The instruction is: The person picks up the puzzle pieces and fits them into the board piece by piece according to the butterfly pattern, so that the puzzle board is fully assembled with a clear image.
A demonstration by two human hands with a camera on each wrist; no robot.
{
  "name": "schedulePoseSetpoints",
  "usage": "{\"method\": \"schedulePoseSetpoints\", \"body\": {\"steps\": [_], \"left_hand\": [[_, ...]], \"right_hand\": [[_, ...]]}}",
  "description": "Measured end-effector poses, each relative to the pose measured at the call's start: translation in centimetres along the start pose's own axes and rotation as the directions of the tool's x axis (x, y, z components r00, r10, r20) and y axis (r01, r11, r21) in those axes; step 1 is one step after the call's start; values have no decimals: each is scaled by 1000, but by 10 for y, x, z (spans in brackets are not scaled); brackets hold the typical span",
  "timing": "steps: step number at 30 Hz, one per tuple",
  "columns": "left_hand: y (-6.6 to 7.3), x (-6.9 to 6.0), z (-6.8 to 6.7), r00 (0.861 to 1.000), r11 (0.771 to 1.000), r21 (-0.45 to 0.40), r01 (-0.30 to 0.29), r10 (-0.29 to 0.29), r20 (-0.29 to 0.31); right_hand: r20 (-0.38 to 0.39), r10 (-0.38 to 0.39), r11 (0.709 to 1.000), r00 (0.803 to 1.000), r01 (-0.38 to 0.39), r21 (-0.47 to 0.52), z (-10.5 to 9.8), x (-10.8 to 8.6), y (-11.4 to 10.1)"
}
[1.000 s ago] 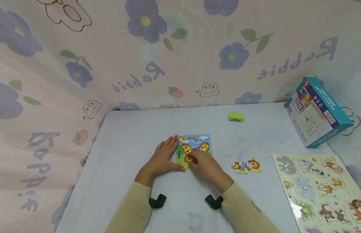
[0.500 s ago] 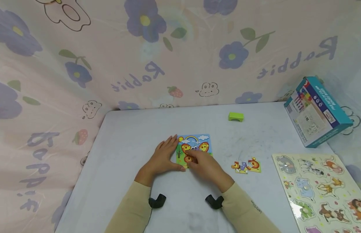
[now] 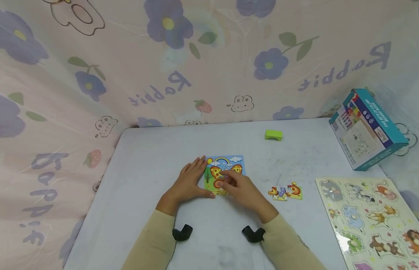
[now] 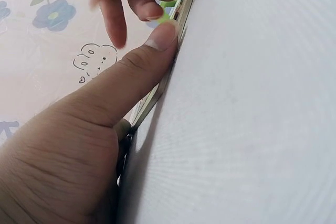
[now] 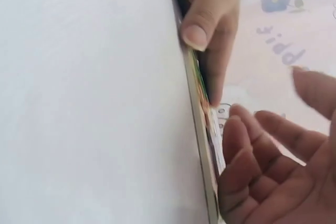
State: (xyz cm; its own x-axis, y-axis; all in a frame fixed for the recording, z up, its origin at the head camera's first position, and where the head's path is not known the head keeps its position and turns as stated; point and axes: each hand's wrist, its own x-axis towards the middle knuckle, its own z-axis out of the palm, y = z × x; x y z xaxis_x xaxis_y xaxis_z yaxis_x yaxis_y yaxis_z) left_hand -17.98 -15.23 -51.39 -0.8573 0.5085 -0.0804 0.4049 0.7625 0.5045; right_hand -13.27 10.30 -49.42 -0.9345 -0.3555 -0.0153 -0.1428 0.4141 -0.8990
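Observation:
A square butterfly puzzle point(image 3: 226, 160) with a rainbow and a tree lies flat on the table. My left hand point(image 3: 187, 183) rests along its left side with straight fingers, the thumb point(image 4: 163, 36) touching the front edge. Over the lower right part of the puzzle is my right hand point(image 3: 241, 189), which covers some of the picture. In the right wrist view, the right fingers point(image 5: 239, 174) are loosely bent, the thumb stands apart, and nothing is seen between them. Loose puzzle pieces point(image 3: 295, 191) lie on the table to the right.
A light green arch block point(image 3: 273, 135) sits toward the back of the table. At the right stand a teal and white box point(image 3: 368, 129) and, nearer, a flat animal puzzle board point(image 3: 368, 221). A printed curtain point(image 3: 216, 67) closes off the back.
My right hand has drawn back slightly to the right, and its fingers have come off the puzzle's middle, where more of the picture now shows. The left hand has stayed in place.

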Motion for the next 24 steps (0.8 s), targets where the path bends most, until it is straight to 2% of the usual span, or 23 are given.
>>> {"method": "schedulePoseSetpoints", "body": {"steps": [3,6,11,16,21,24], "left_hand": [[0,0,0,1000,1000,-1,9,-9,3],[0,1,0,1000,1000,5,16,-16,11],[0,1,0,1000,1000,2,17,-17,15],[-1,1,0,1000,1000,4,14,-14,25],[-1,1,1,1000,1000,13,19,-19,22],[-1,1,1,999,1000,13,21,-22,24]], "right_hand": [[-25,-11,991,1000,14,130,-9,-7,5],[-56,9,968,998,5,250,-19,-15,7],[-131,25,940,991,22,341,-34,-32,7],[-186,-50,911,981,121,395,-46,-50,8],[-244,-112,852,963,219,475,-58,-70,14],[-286,-177,820,942,301,487,-67,-80,21]]}}
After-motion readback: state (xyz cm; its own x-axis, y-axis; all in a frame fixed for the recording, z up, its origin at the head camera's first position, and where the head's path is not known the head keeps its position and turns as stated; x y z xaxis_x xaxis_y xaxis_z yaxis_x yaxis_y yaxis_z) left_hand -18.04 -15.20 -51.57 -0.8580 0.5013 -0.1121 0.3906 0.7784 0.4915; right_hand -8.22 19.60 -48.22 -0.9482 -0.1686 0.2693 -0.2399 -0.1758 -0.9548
